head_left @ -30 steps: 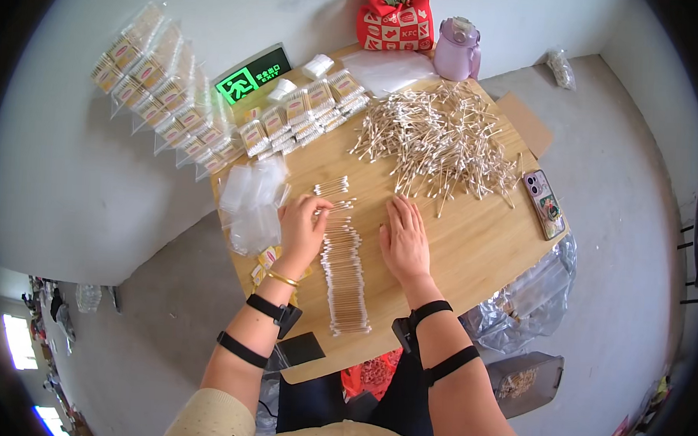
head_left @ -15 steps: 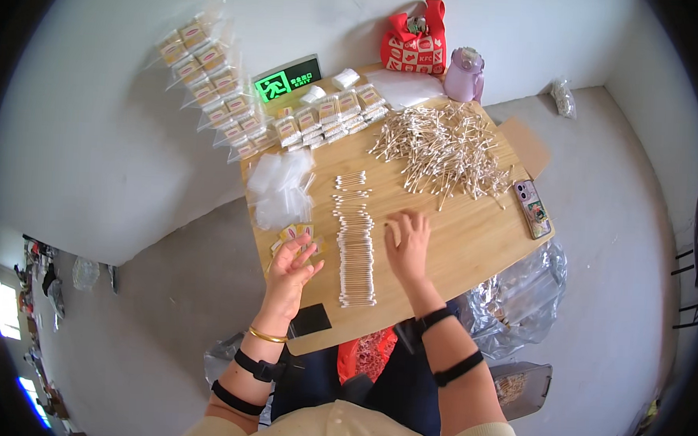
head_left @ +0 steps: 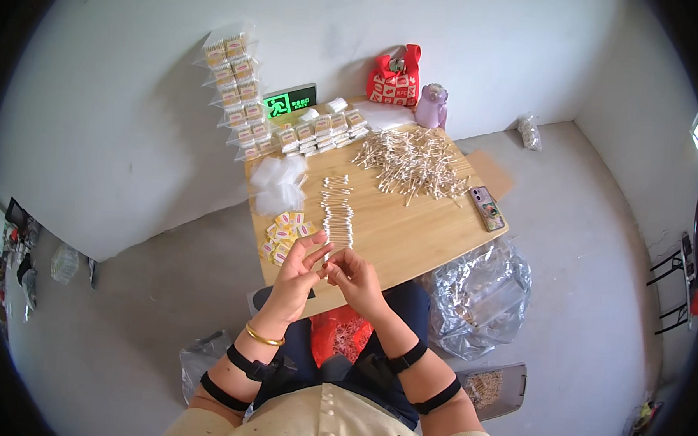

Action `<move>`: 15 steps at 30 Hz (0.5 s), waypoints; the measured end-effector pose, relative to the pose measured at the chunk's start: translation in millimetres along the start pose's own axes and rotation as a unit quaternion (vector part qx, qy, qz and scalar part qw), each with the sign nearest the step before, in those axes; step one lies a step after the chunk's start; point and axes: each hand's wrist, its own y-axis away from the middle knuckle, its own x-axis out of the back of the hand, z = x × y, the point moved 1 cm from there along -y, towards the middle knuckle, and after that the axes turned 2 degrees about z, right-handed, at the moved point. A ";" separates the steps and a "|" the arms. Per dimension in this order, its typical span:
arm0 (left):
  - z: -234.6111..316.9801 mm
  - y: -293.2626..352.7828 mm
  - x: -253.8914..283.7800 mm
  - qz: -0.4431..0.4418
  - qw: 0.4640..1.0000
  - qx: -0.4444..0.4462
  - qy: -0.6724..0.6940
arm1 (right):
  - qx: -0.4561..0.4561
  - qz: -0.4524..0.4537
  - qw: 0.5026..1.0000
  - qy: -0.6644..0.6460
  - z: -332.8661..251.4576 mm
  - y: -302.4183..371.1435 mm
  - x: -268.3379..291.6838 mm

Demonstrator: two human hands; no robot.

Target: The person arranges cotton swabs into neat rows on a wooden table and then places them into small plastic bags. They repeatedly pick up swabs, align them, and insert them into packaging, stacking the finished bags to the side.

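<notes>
Above the table's (head_left: 410,244) near edge, left hand (head_left: 298,272) and right hand (head_left: 356,279) pinched one small pale stick (head_left: 325,261), barely discernible. Beyond lay one laid-out row of sticks (head_left: 338,211); the far loose pile (head_left: 414,160) was uncountable.

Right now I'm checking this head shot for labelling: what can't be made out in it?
- What the left hand and right hand pinch between them: too small, covered by the fingers.
- Count of sticks in the laid-out row and the loose pile: too fine to separate.
- Near edge of the wooden table: hidden behind both hands.
- Contents of the clear bag on the floor: blurred by glare.
</notes>
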 end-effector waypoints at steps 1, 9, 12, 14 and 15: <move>-0.7 5.8 -3.4 -0.011 1.000 -0.008 -0.005 | -0.020 0.003 1.000 -0.011 -0.6 5.6 -1.0; -28.6 38.7 -62.0 -0.062 0.888 -0.245 -0.385 | 0.016 0.102 0.993 -0.055 23.9 32.3 9.0; -30.5 62.1 -108.0 -0.078 0.759 -0.341 -0.548 | 0.056 0.170 0.976 -0.123 12.1 44.3 2.6; -25.4 71.1 -116.9 -0.087 0.743 -0.358 -0.558 | 0.119 0.197 0.954 -0.194 0.1 51.8 -7.5; -20.0 74.6 -117.5 -0.087 0.752 -0.363 -0.544 | 0.161 0.201 0.937 -0.236 -9.1 54.3 -16.8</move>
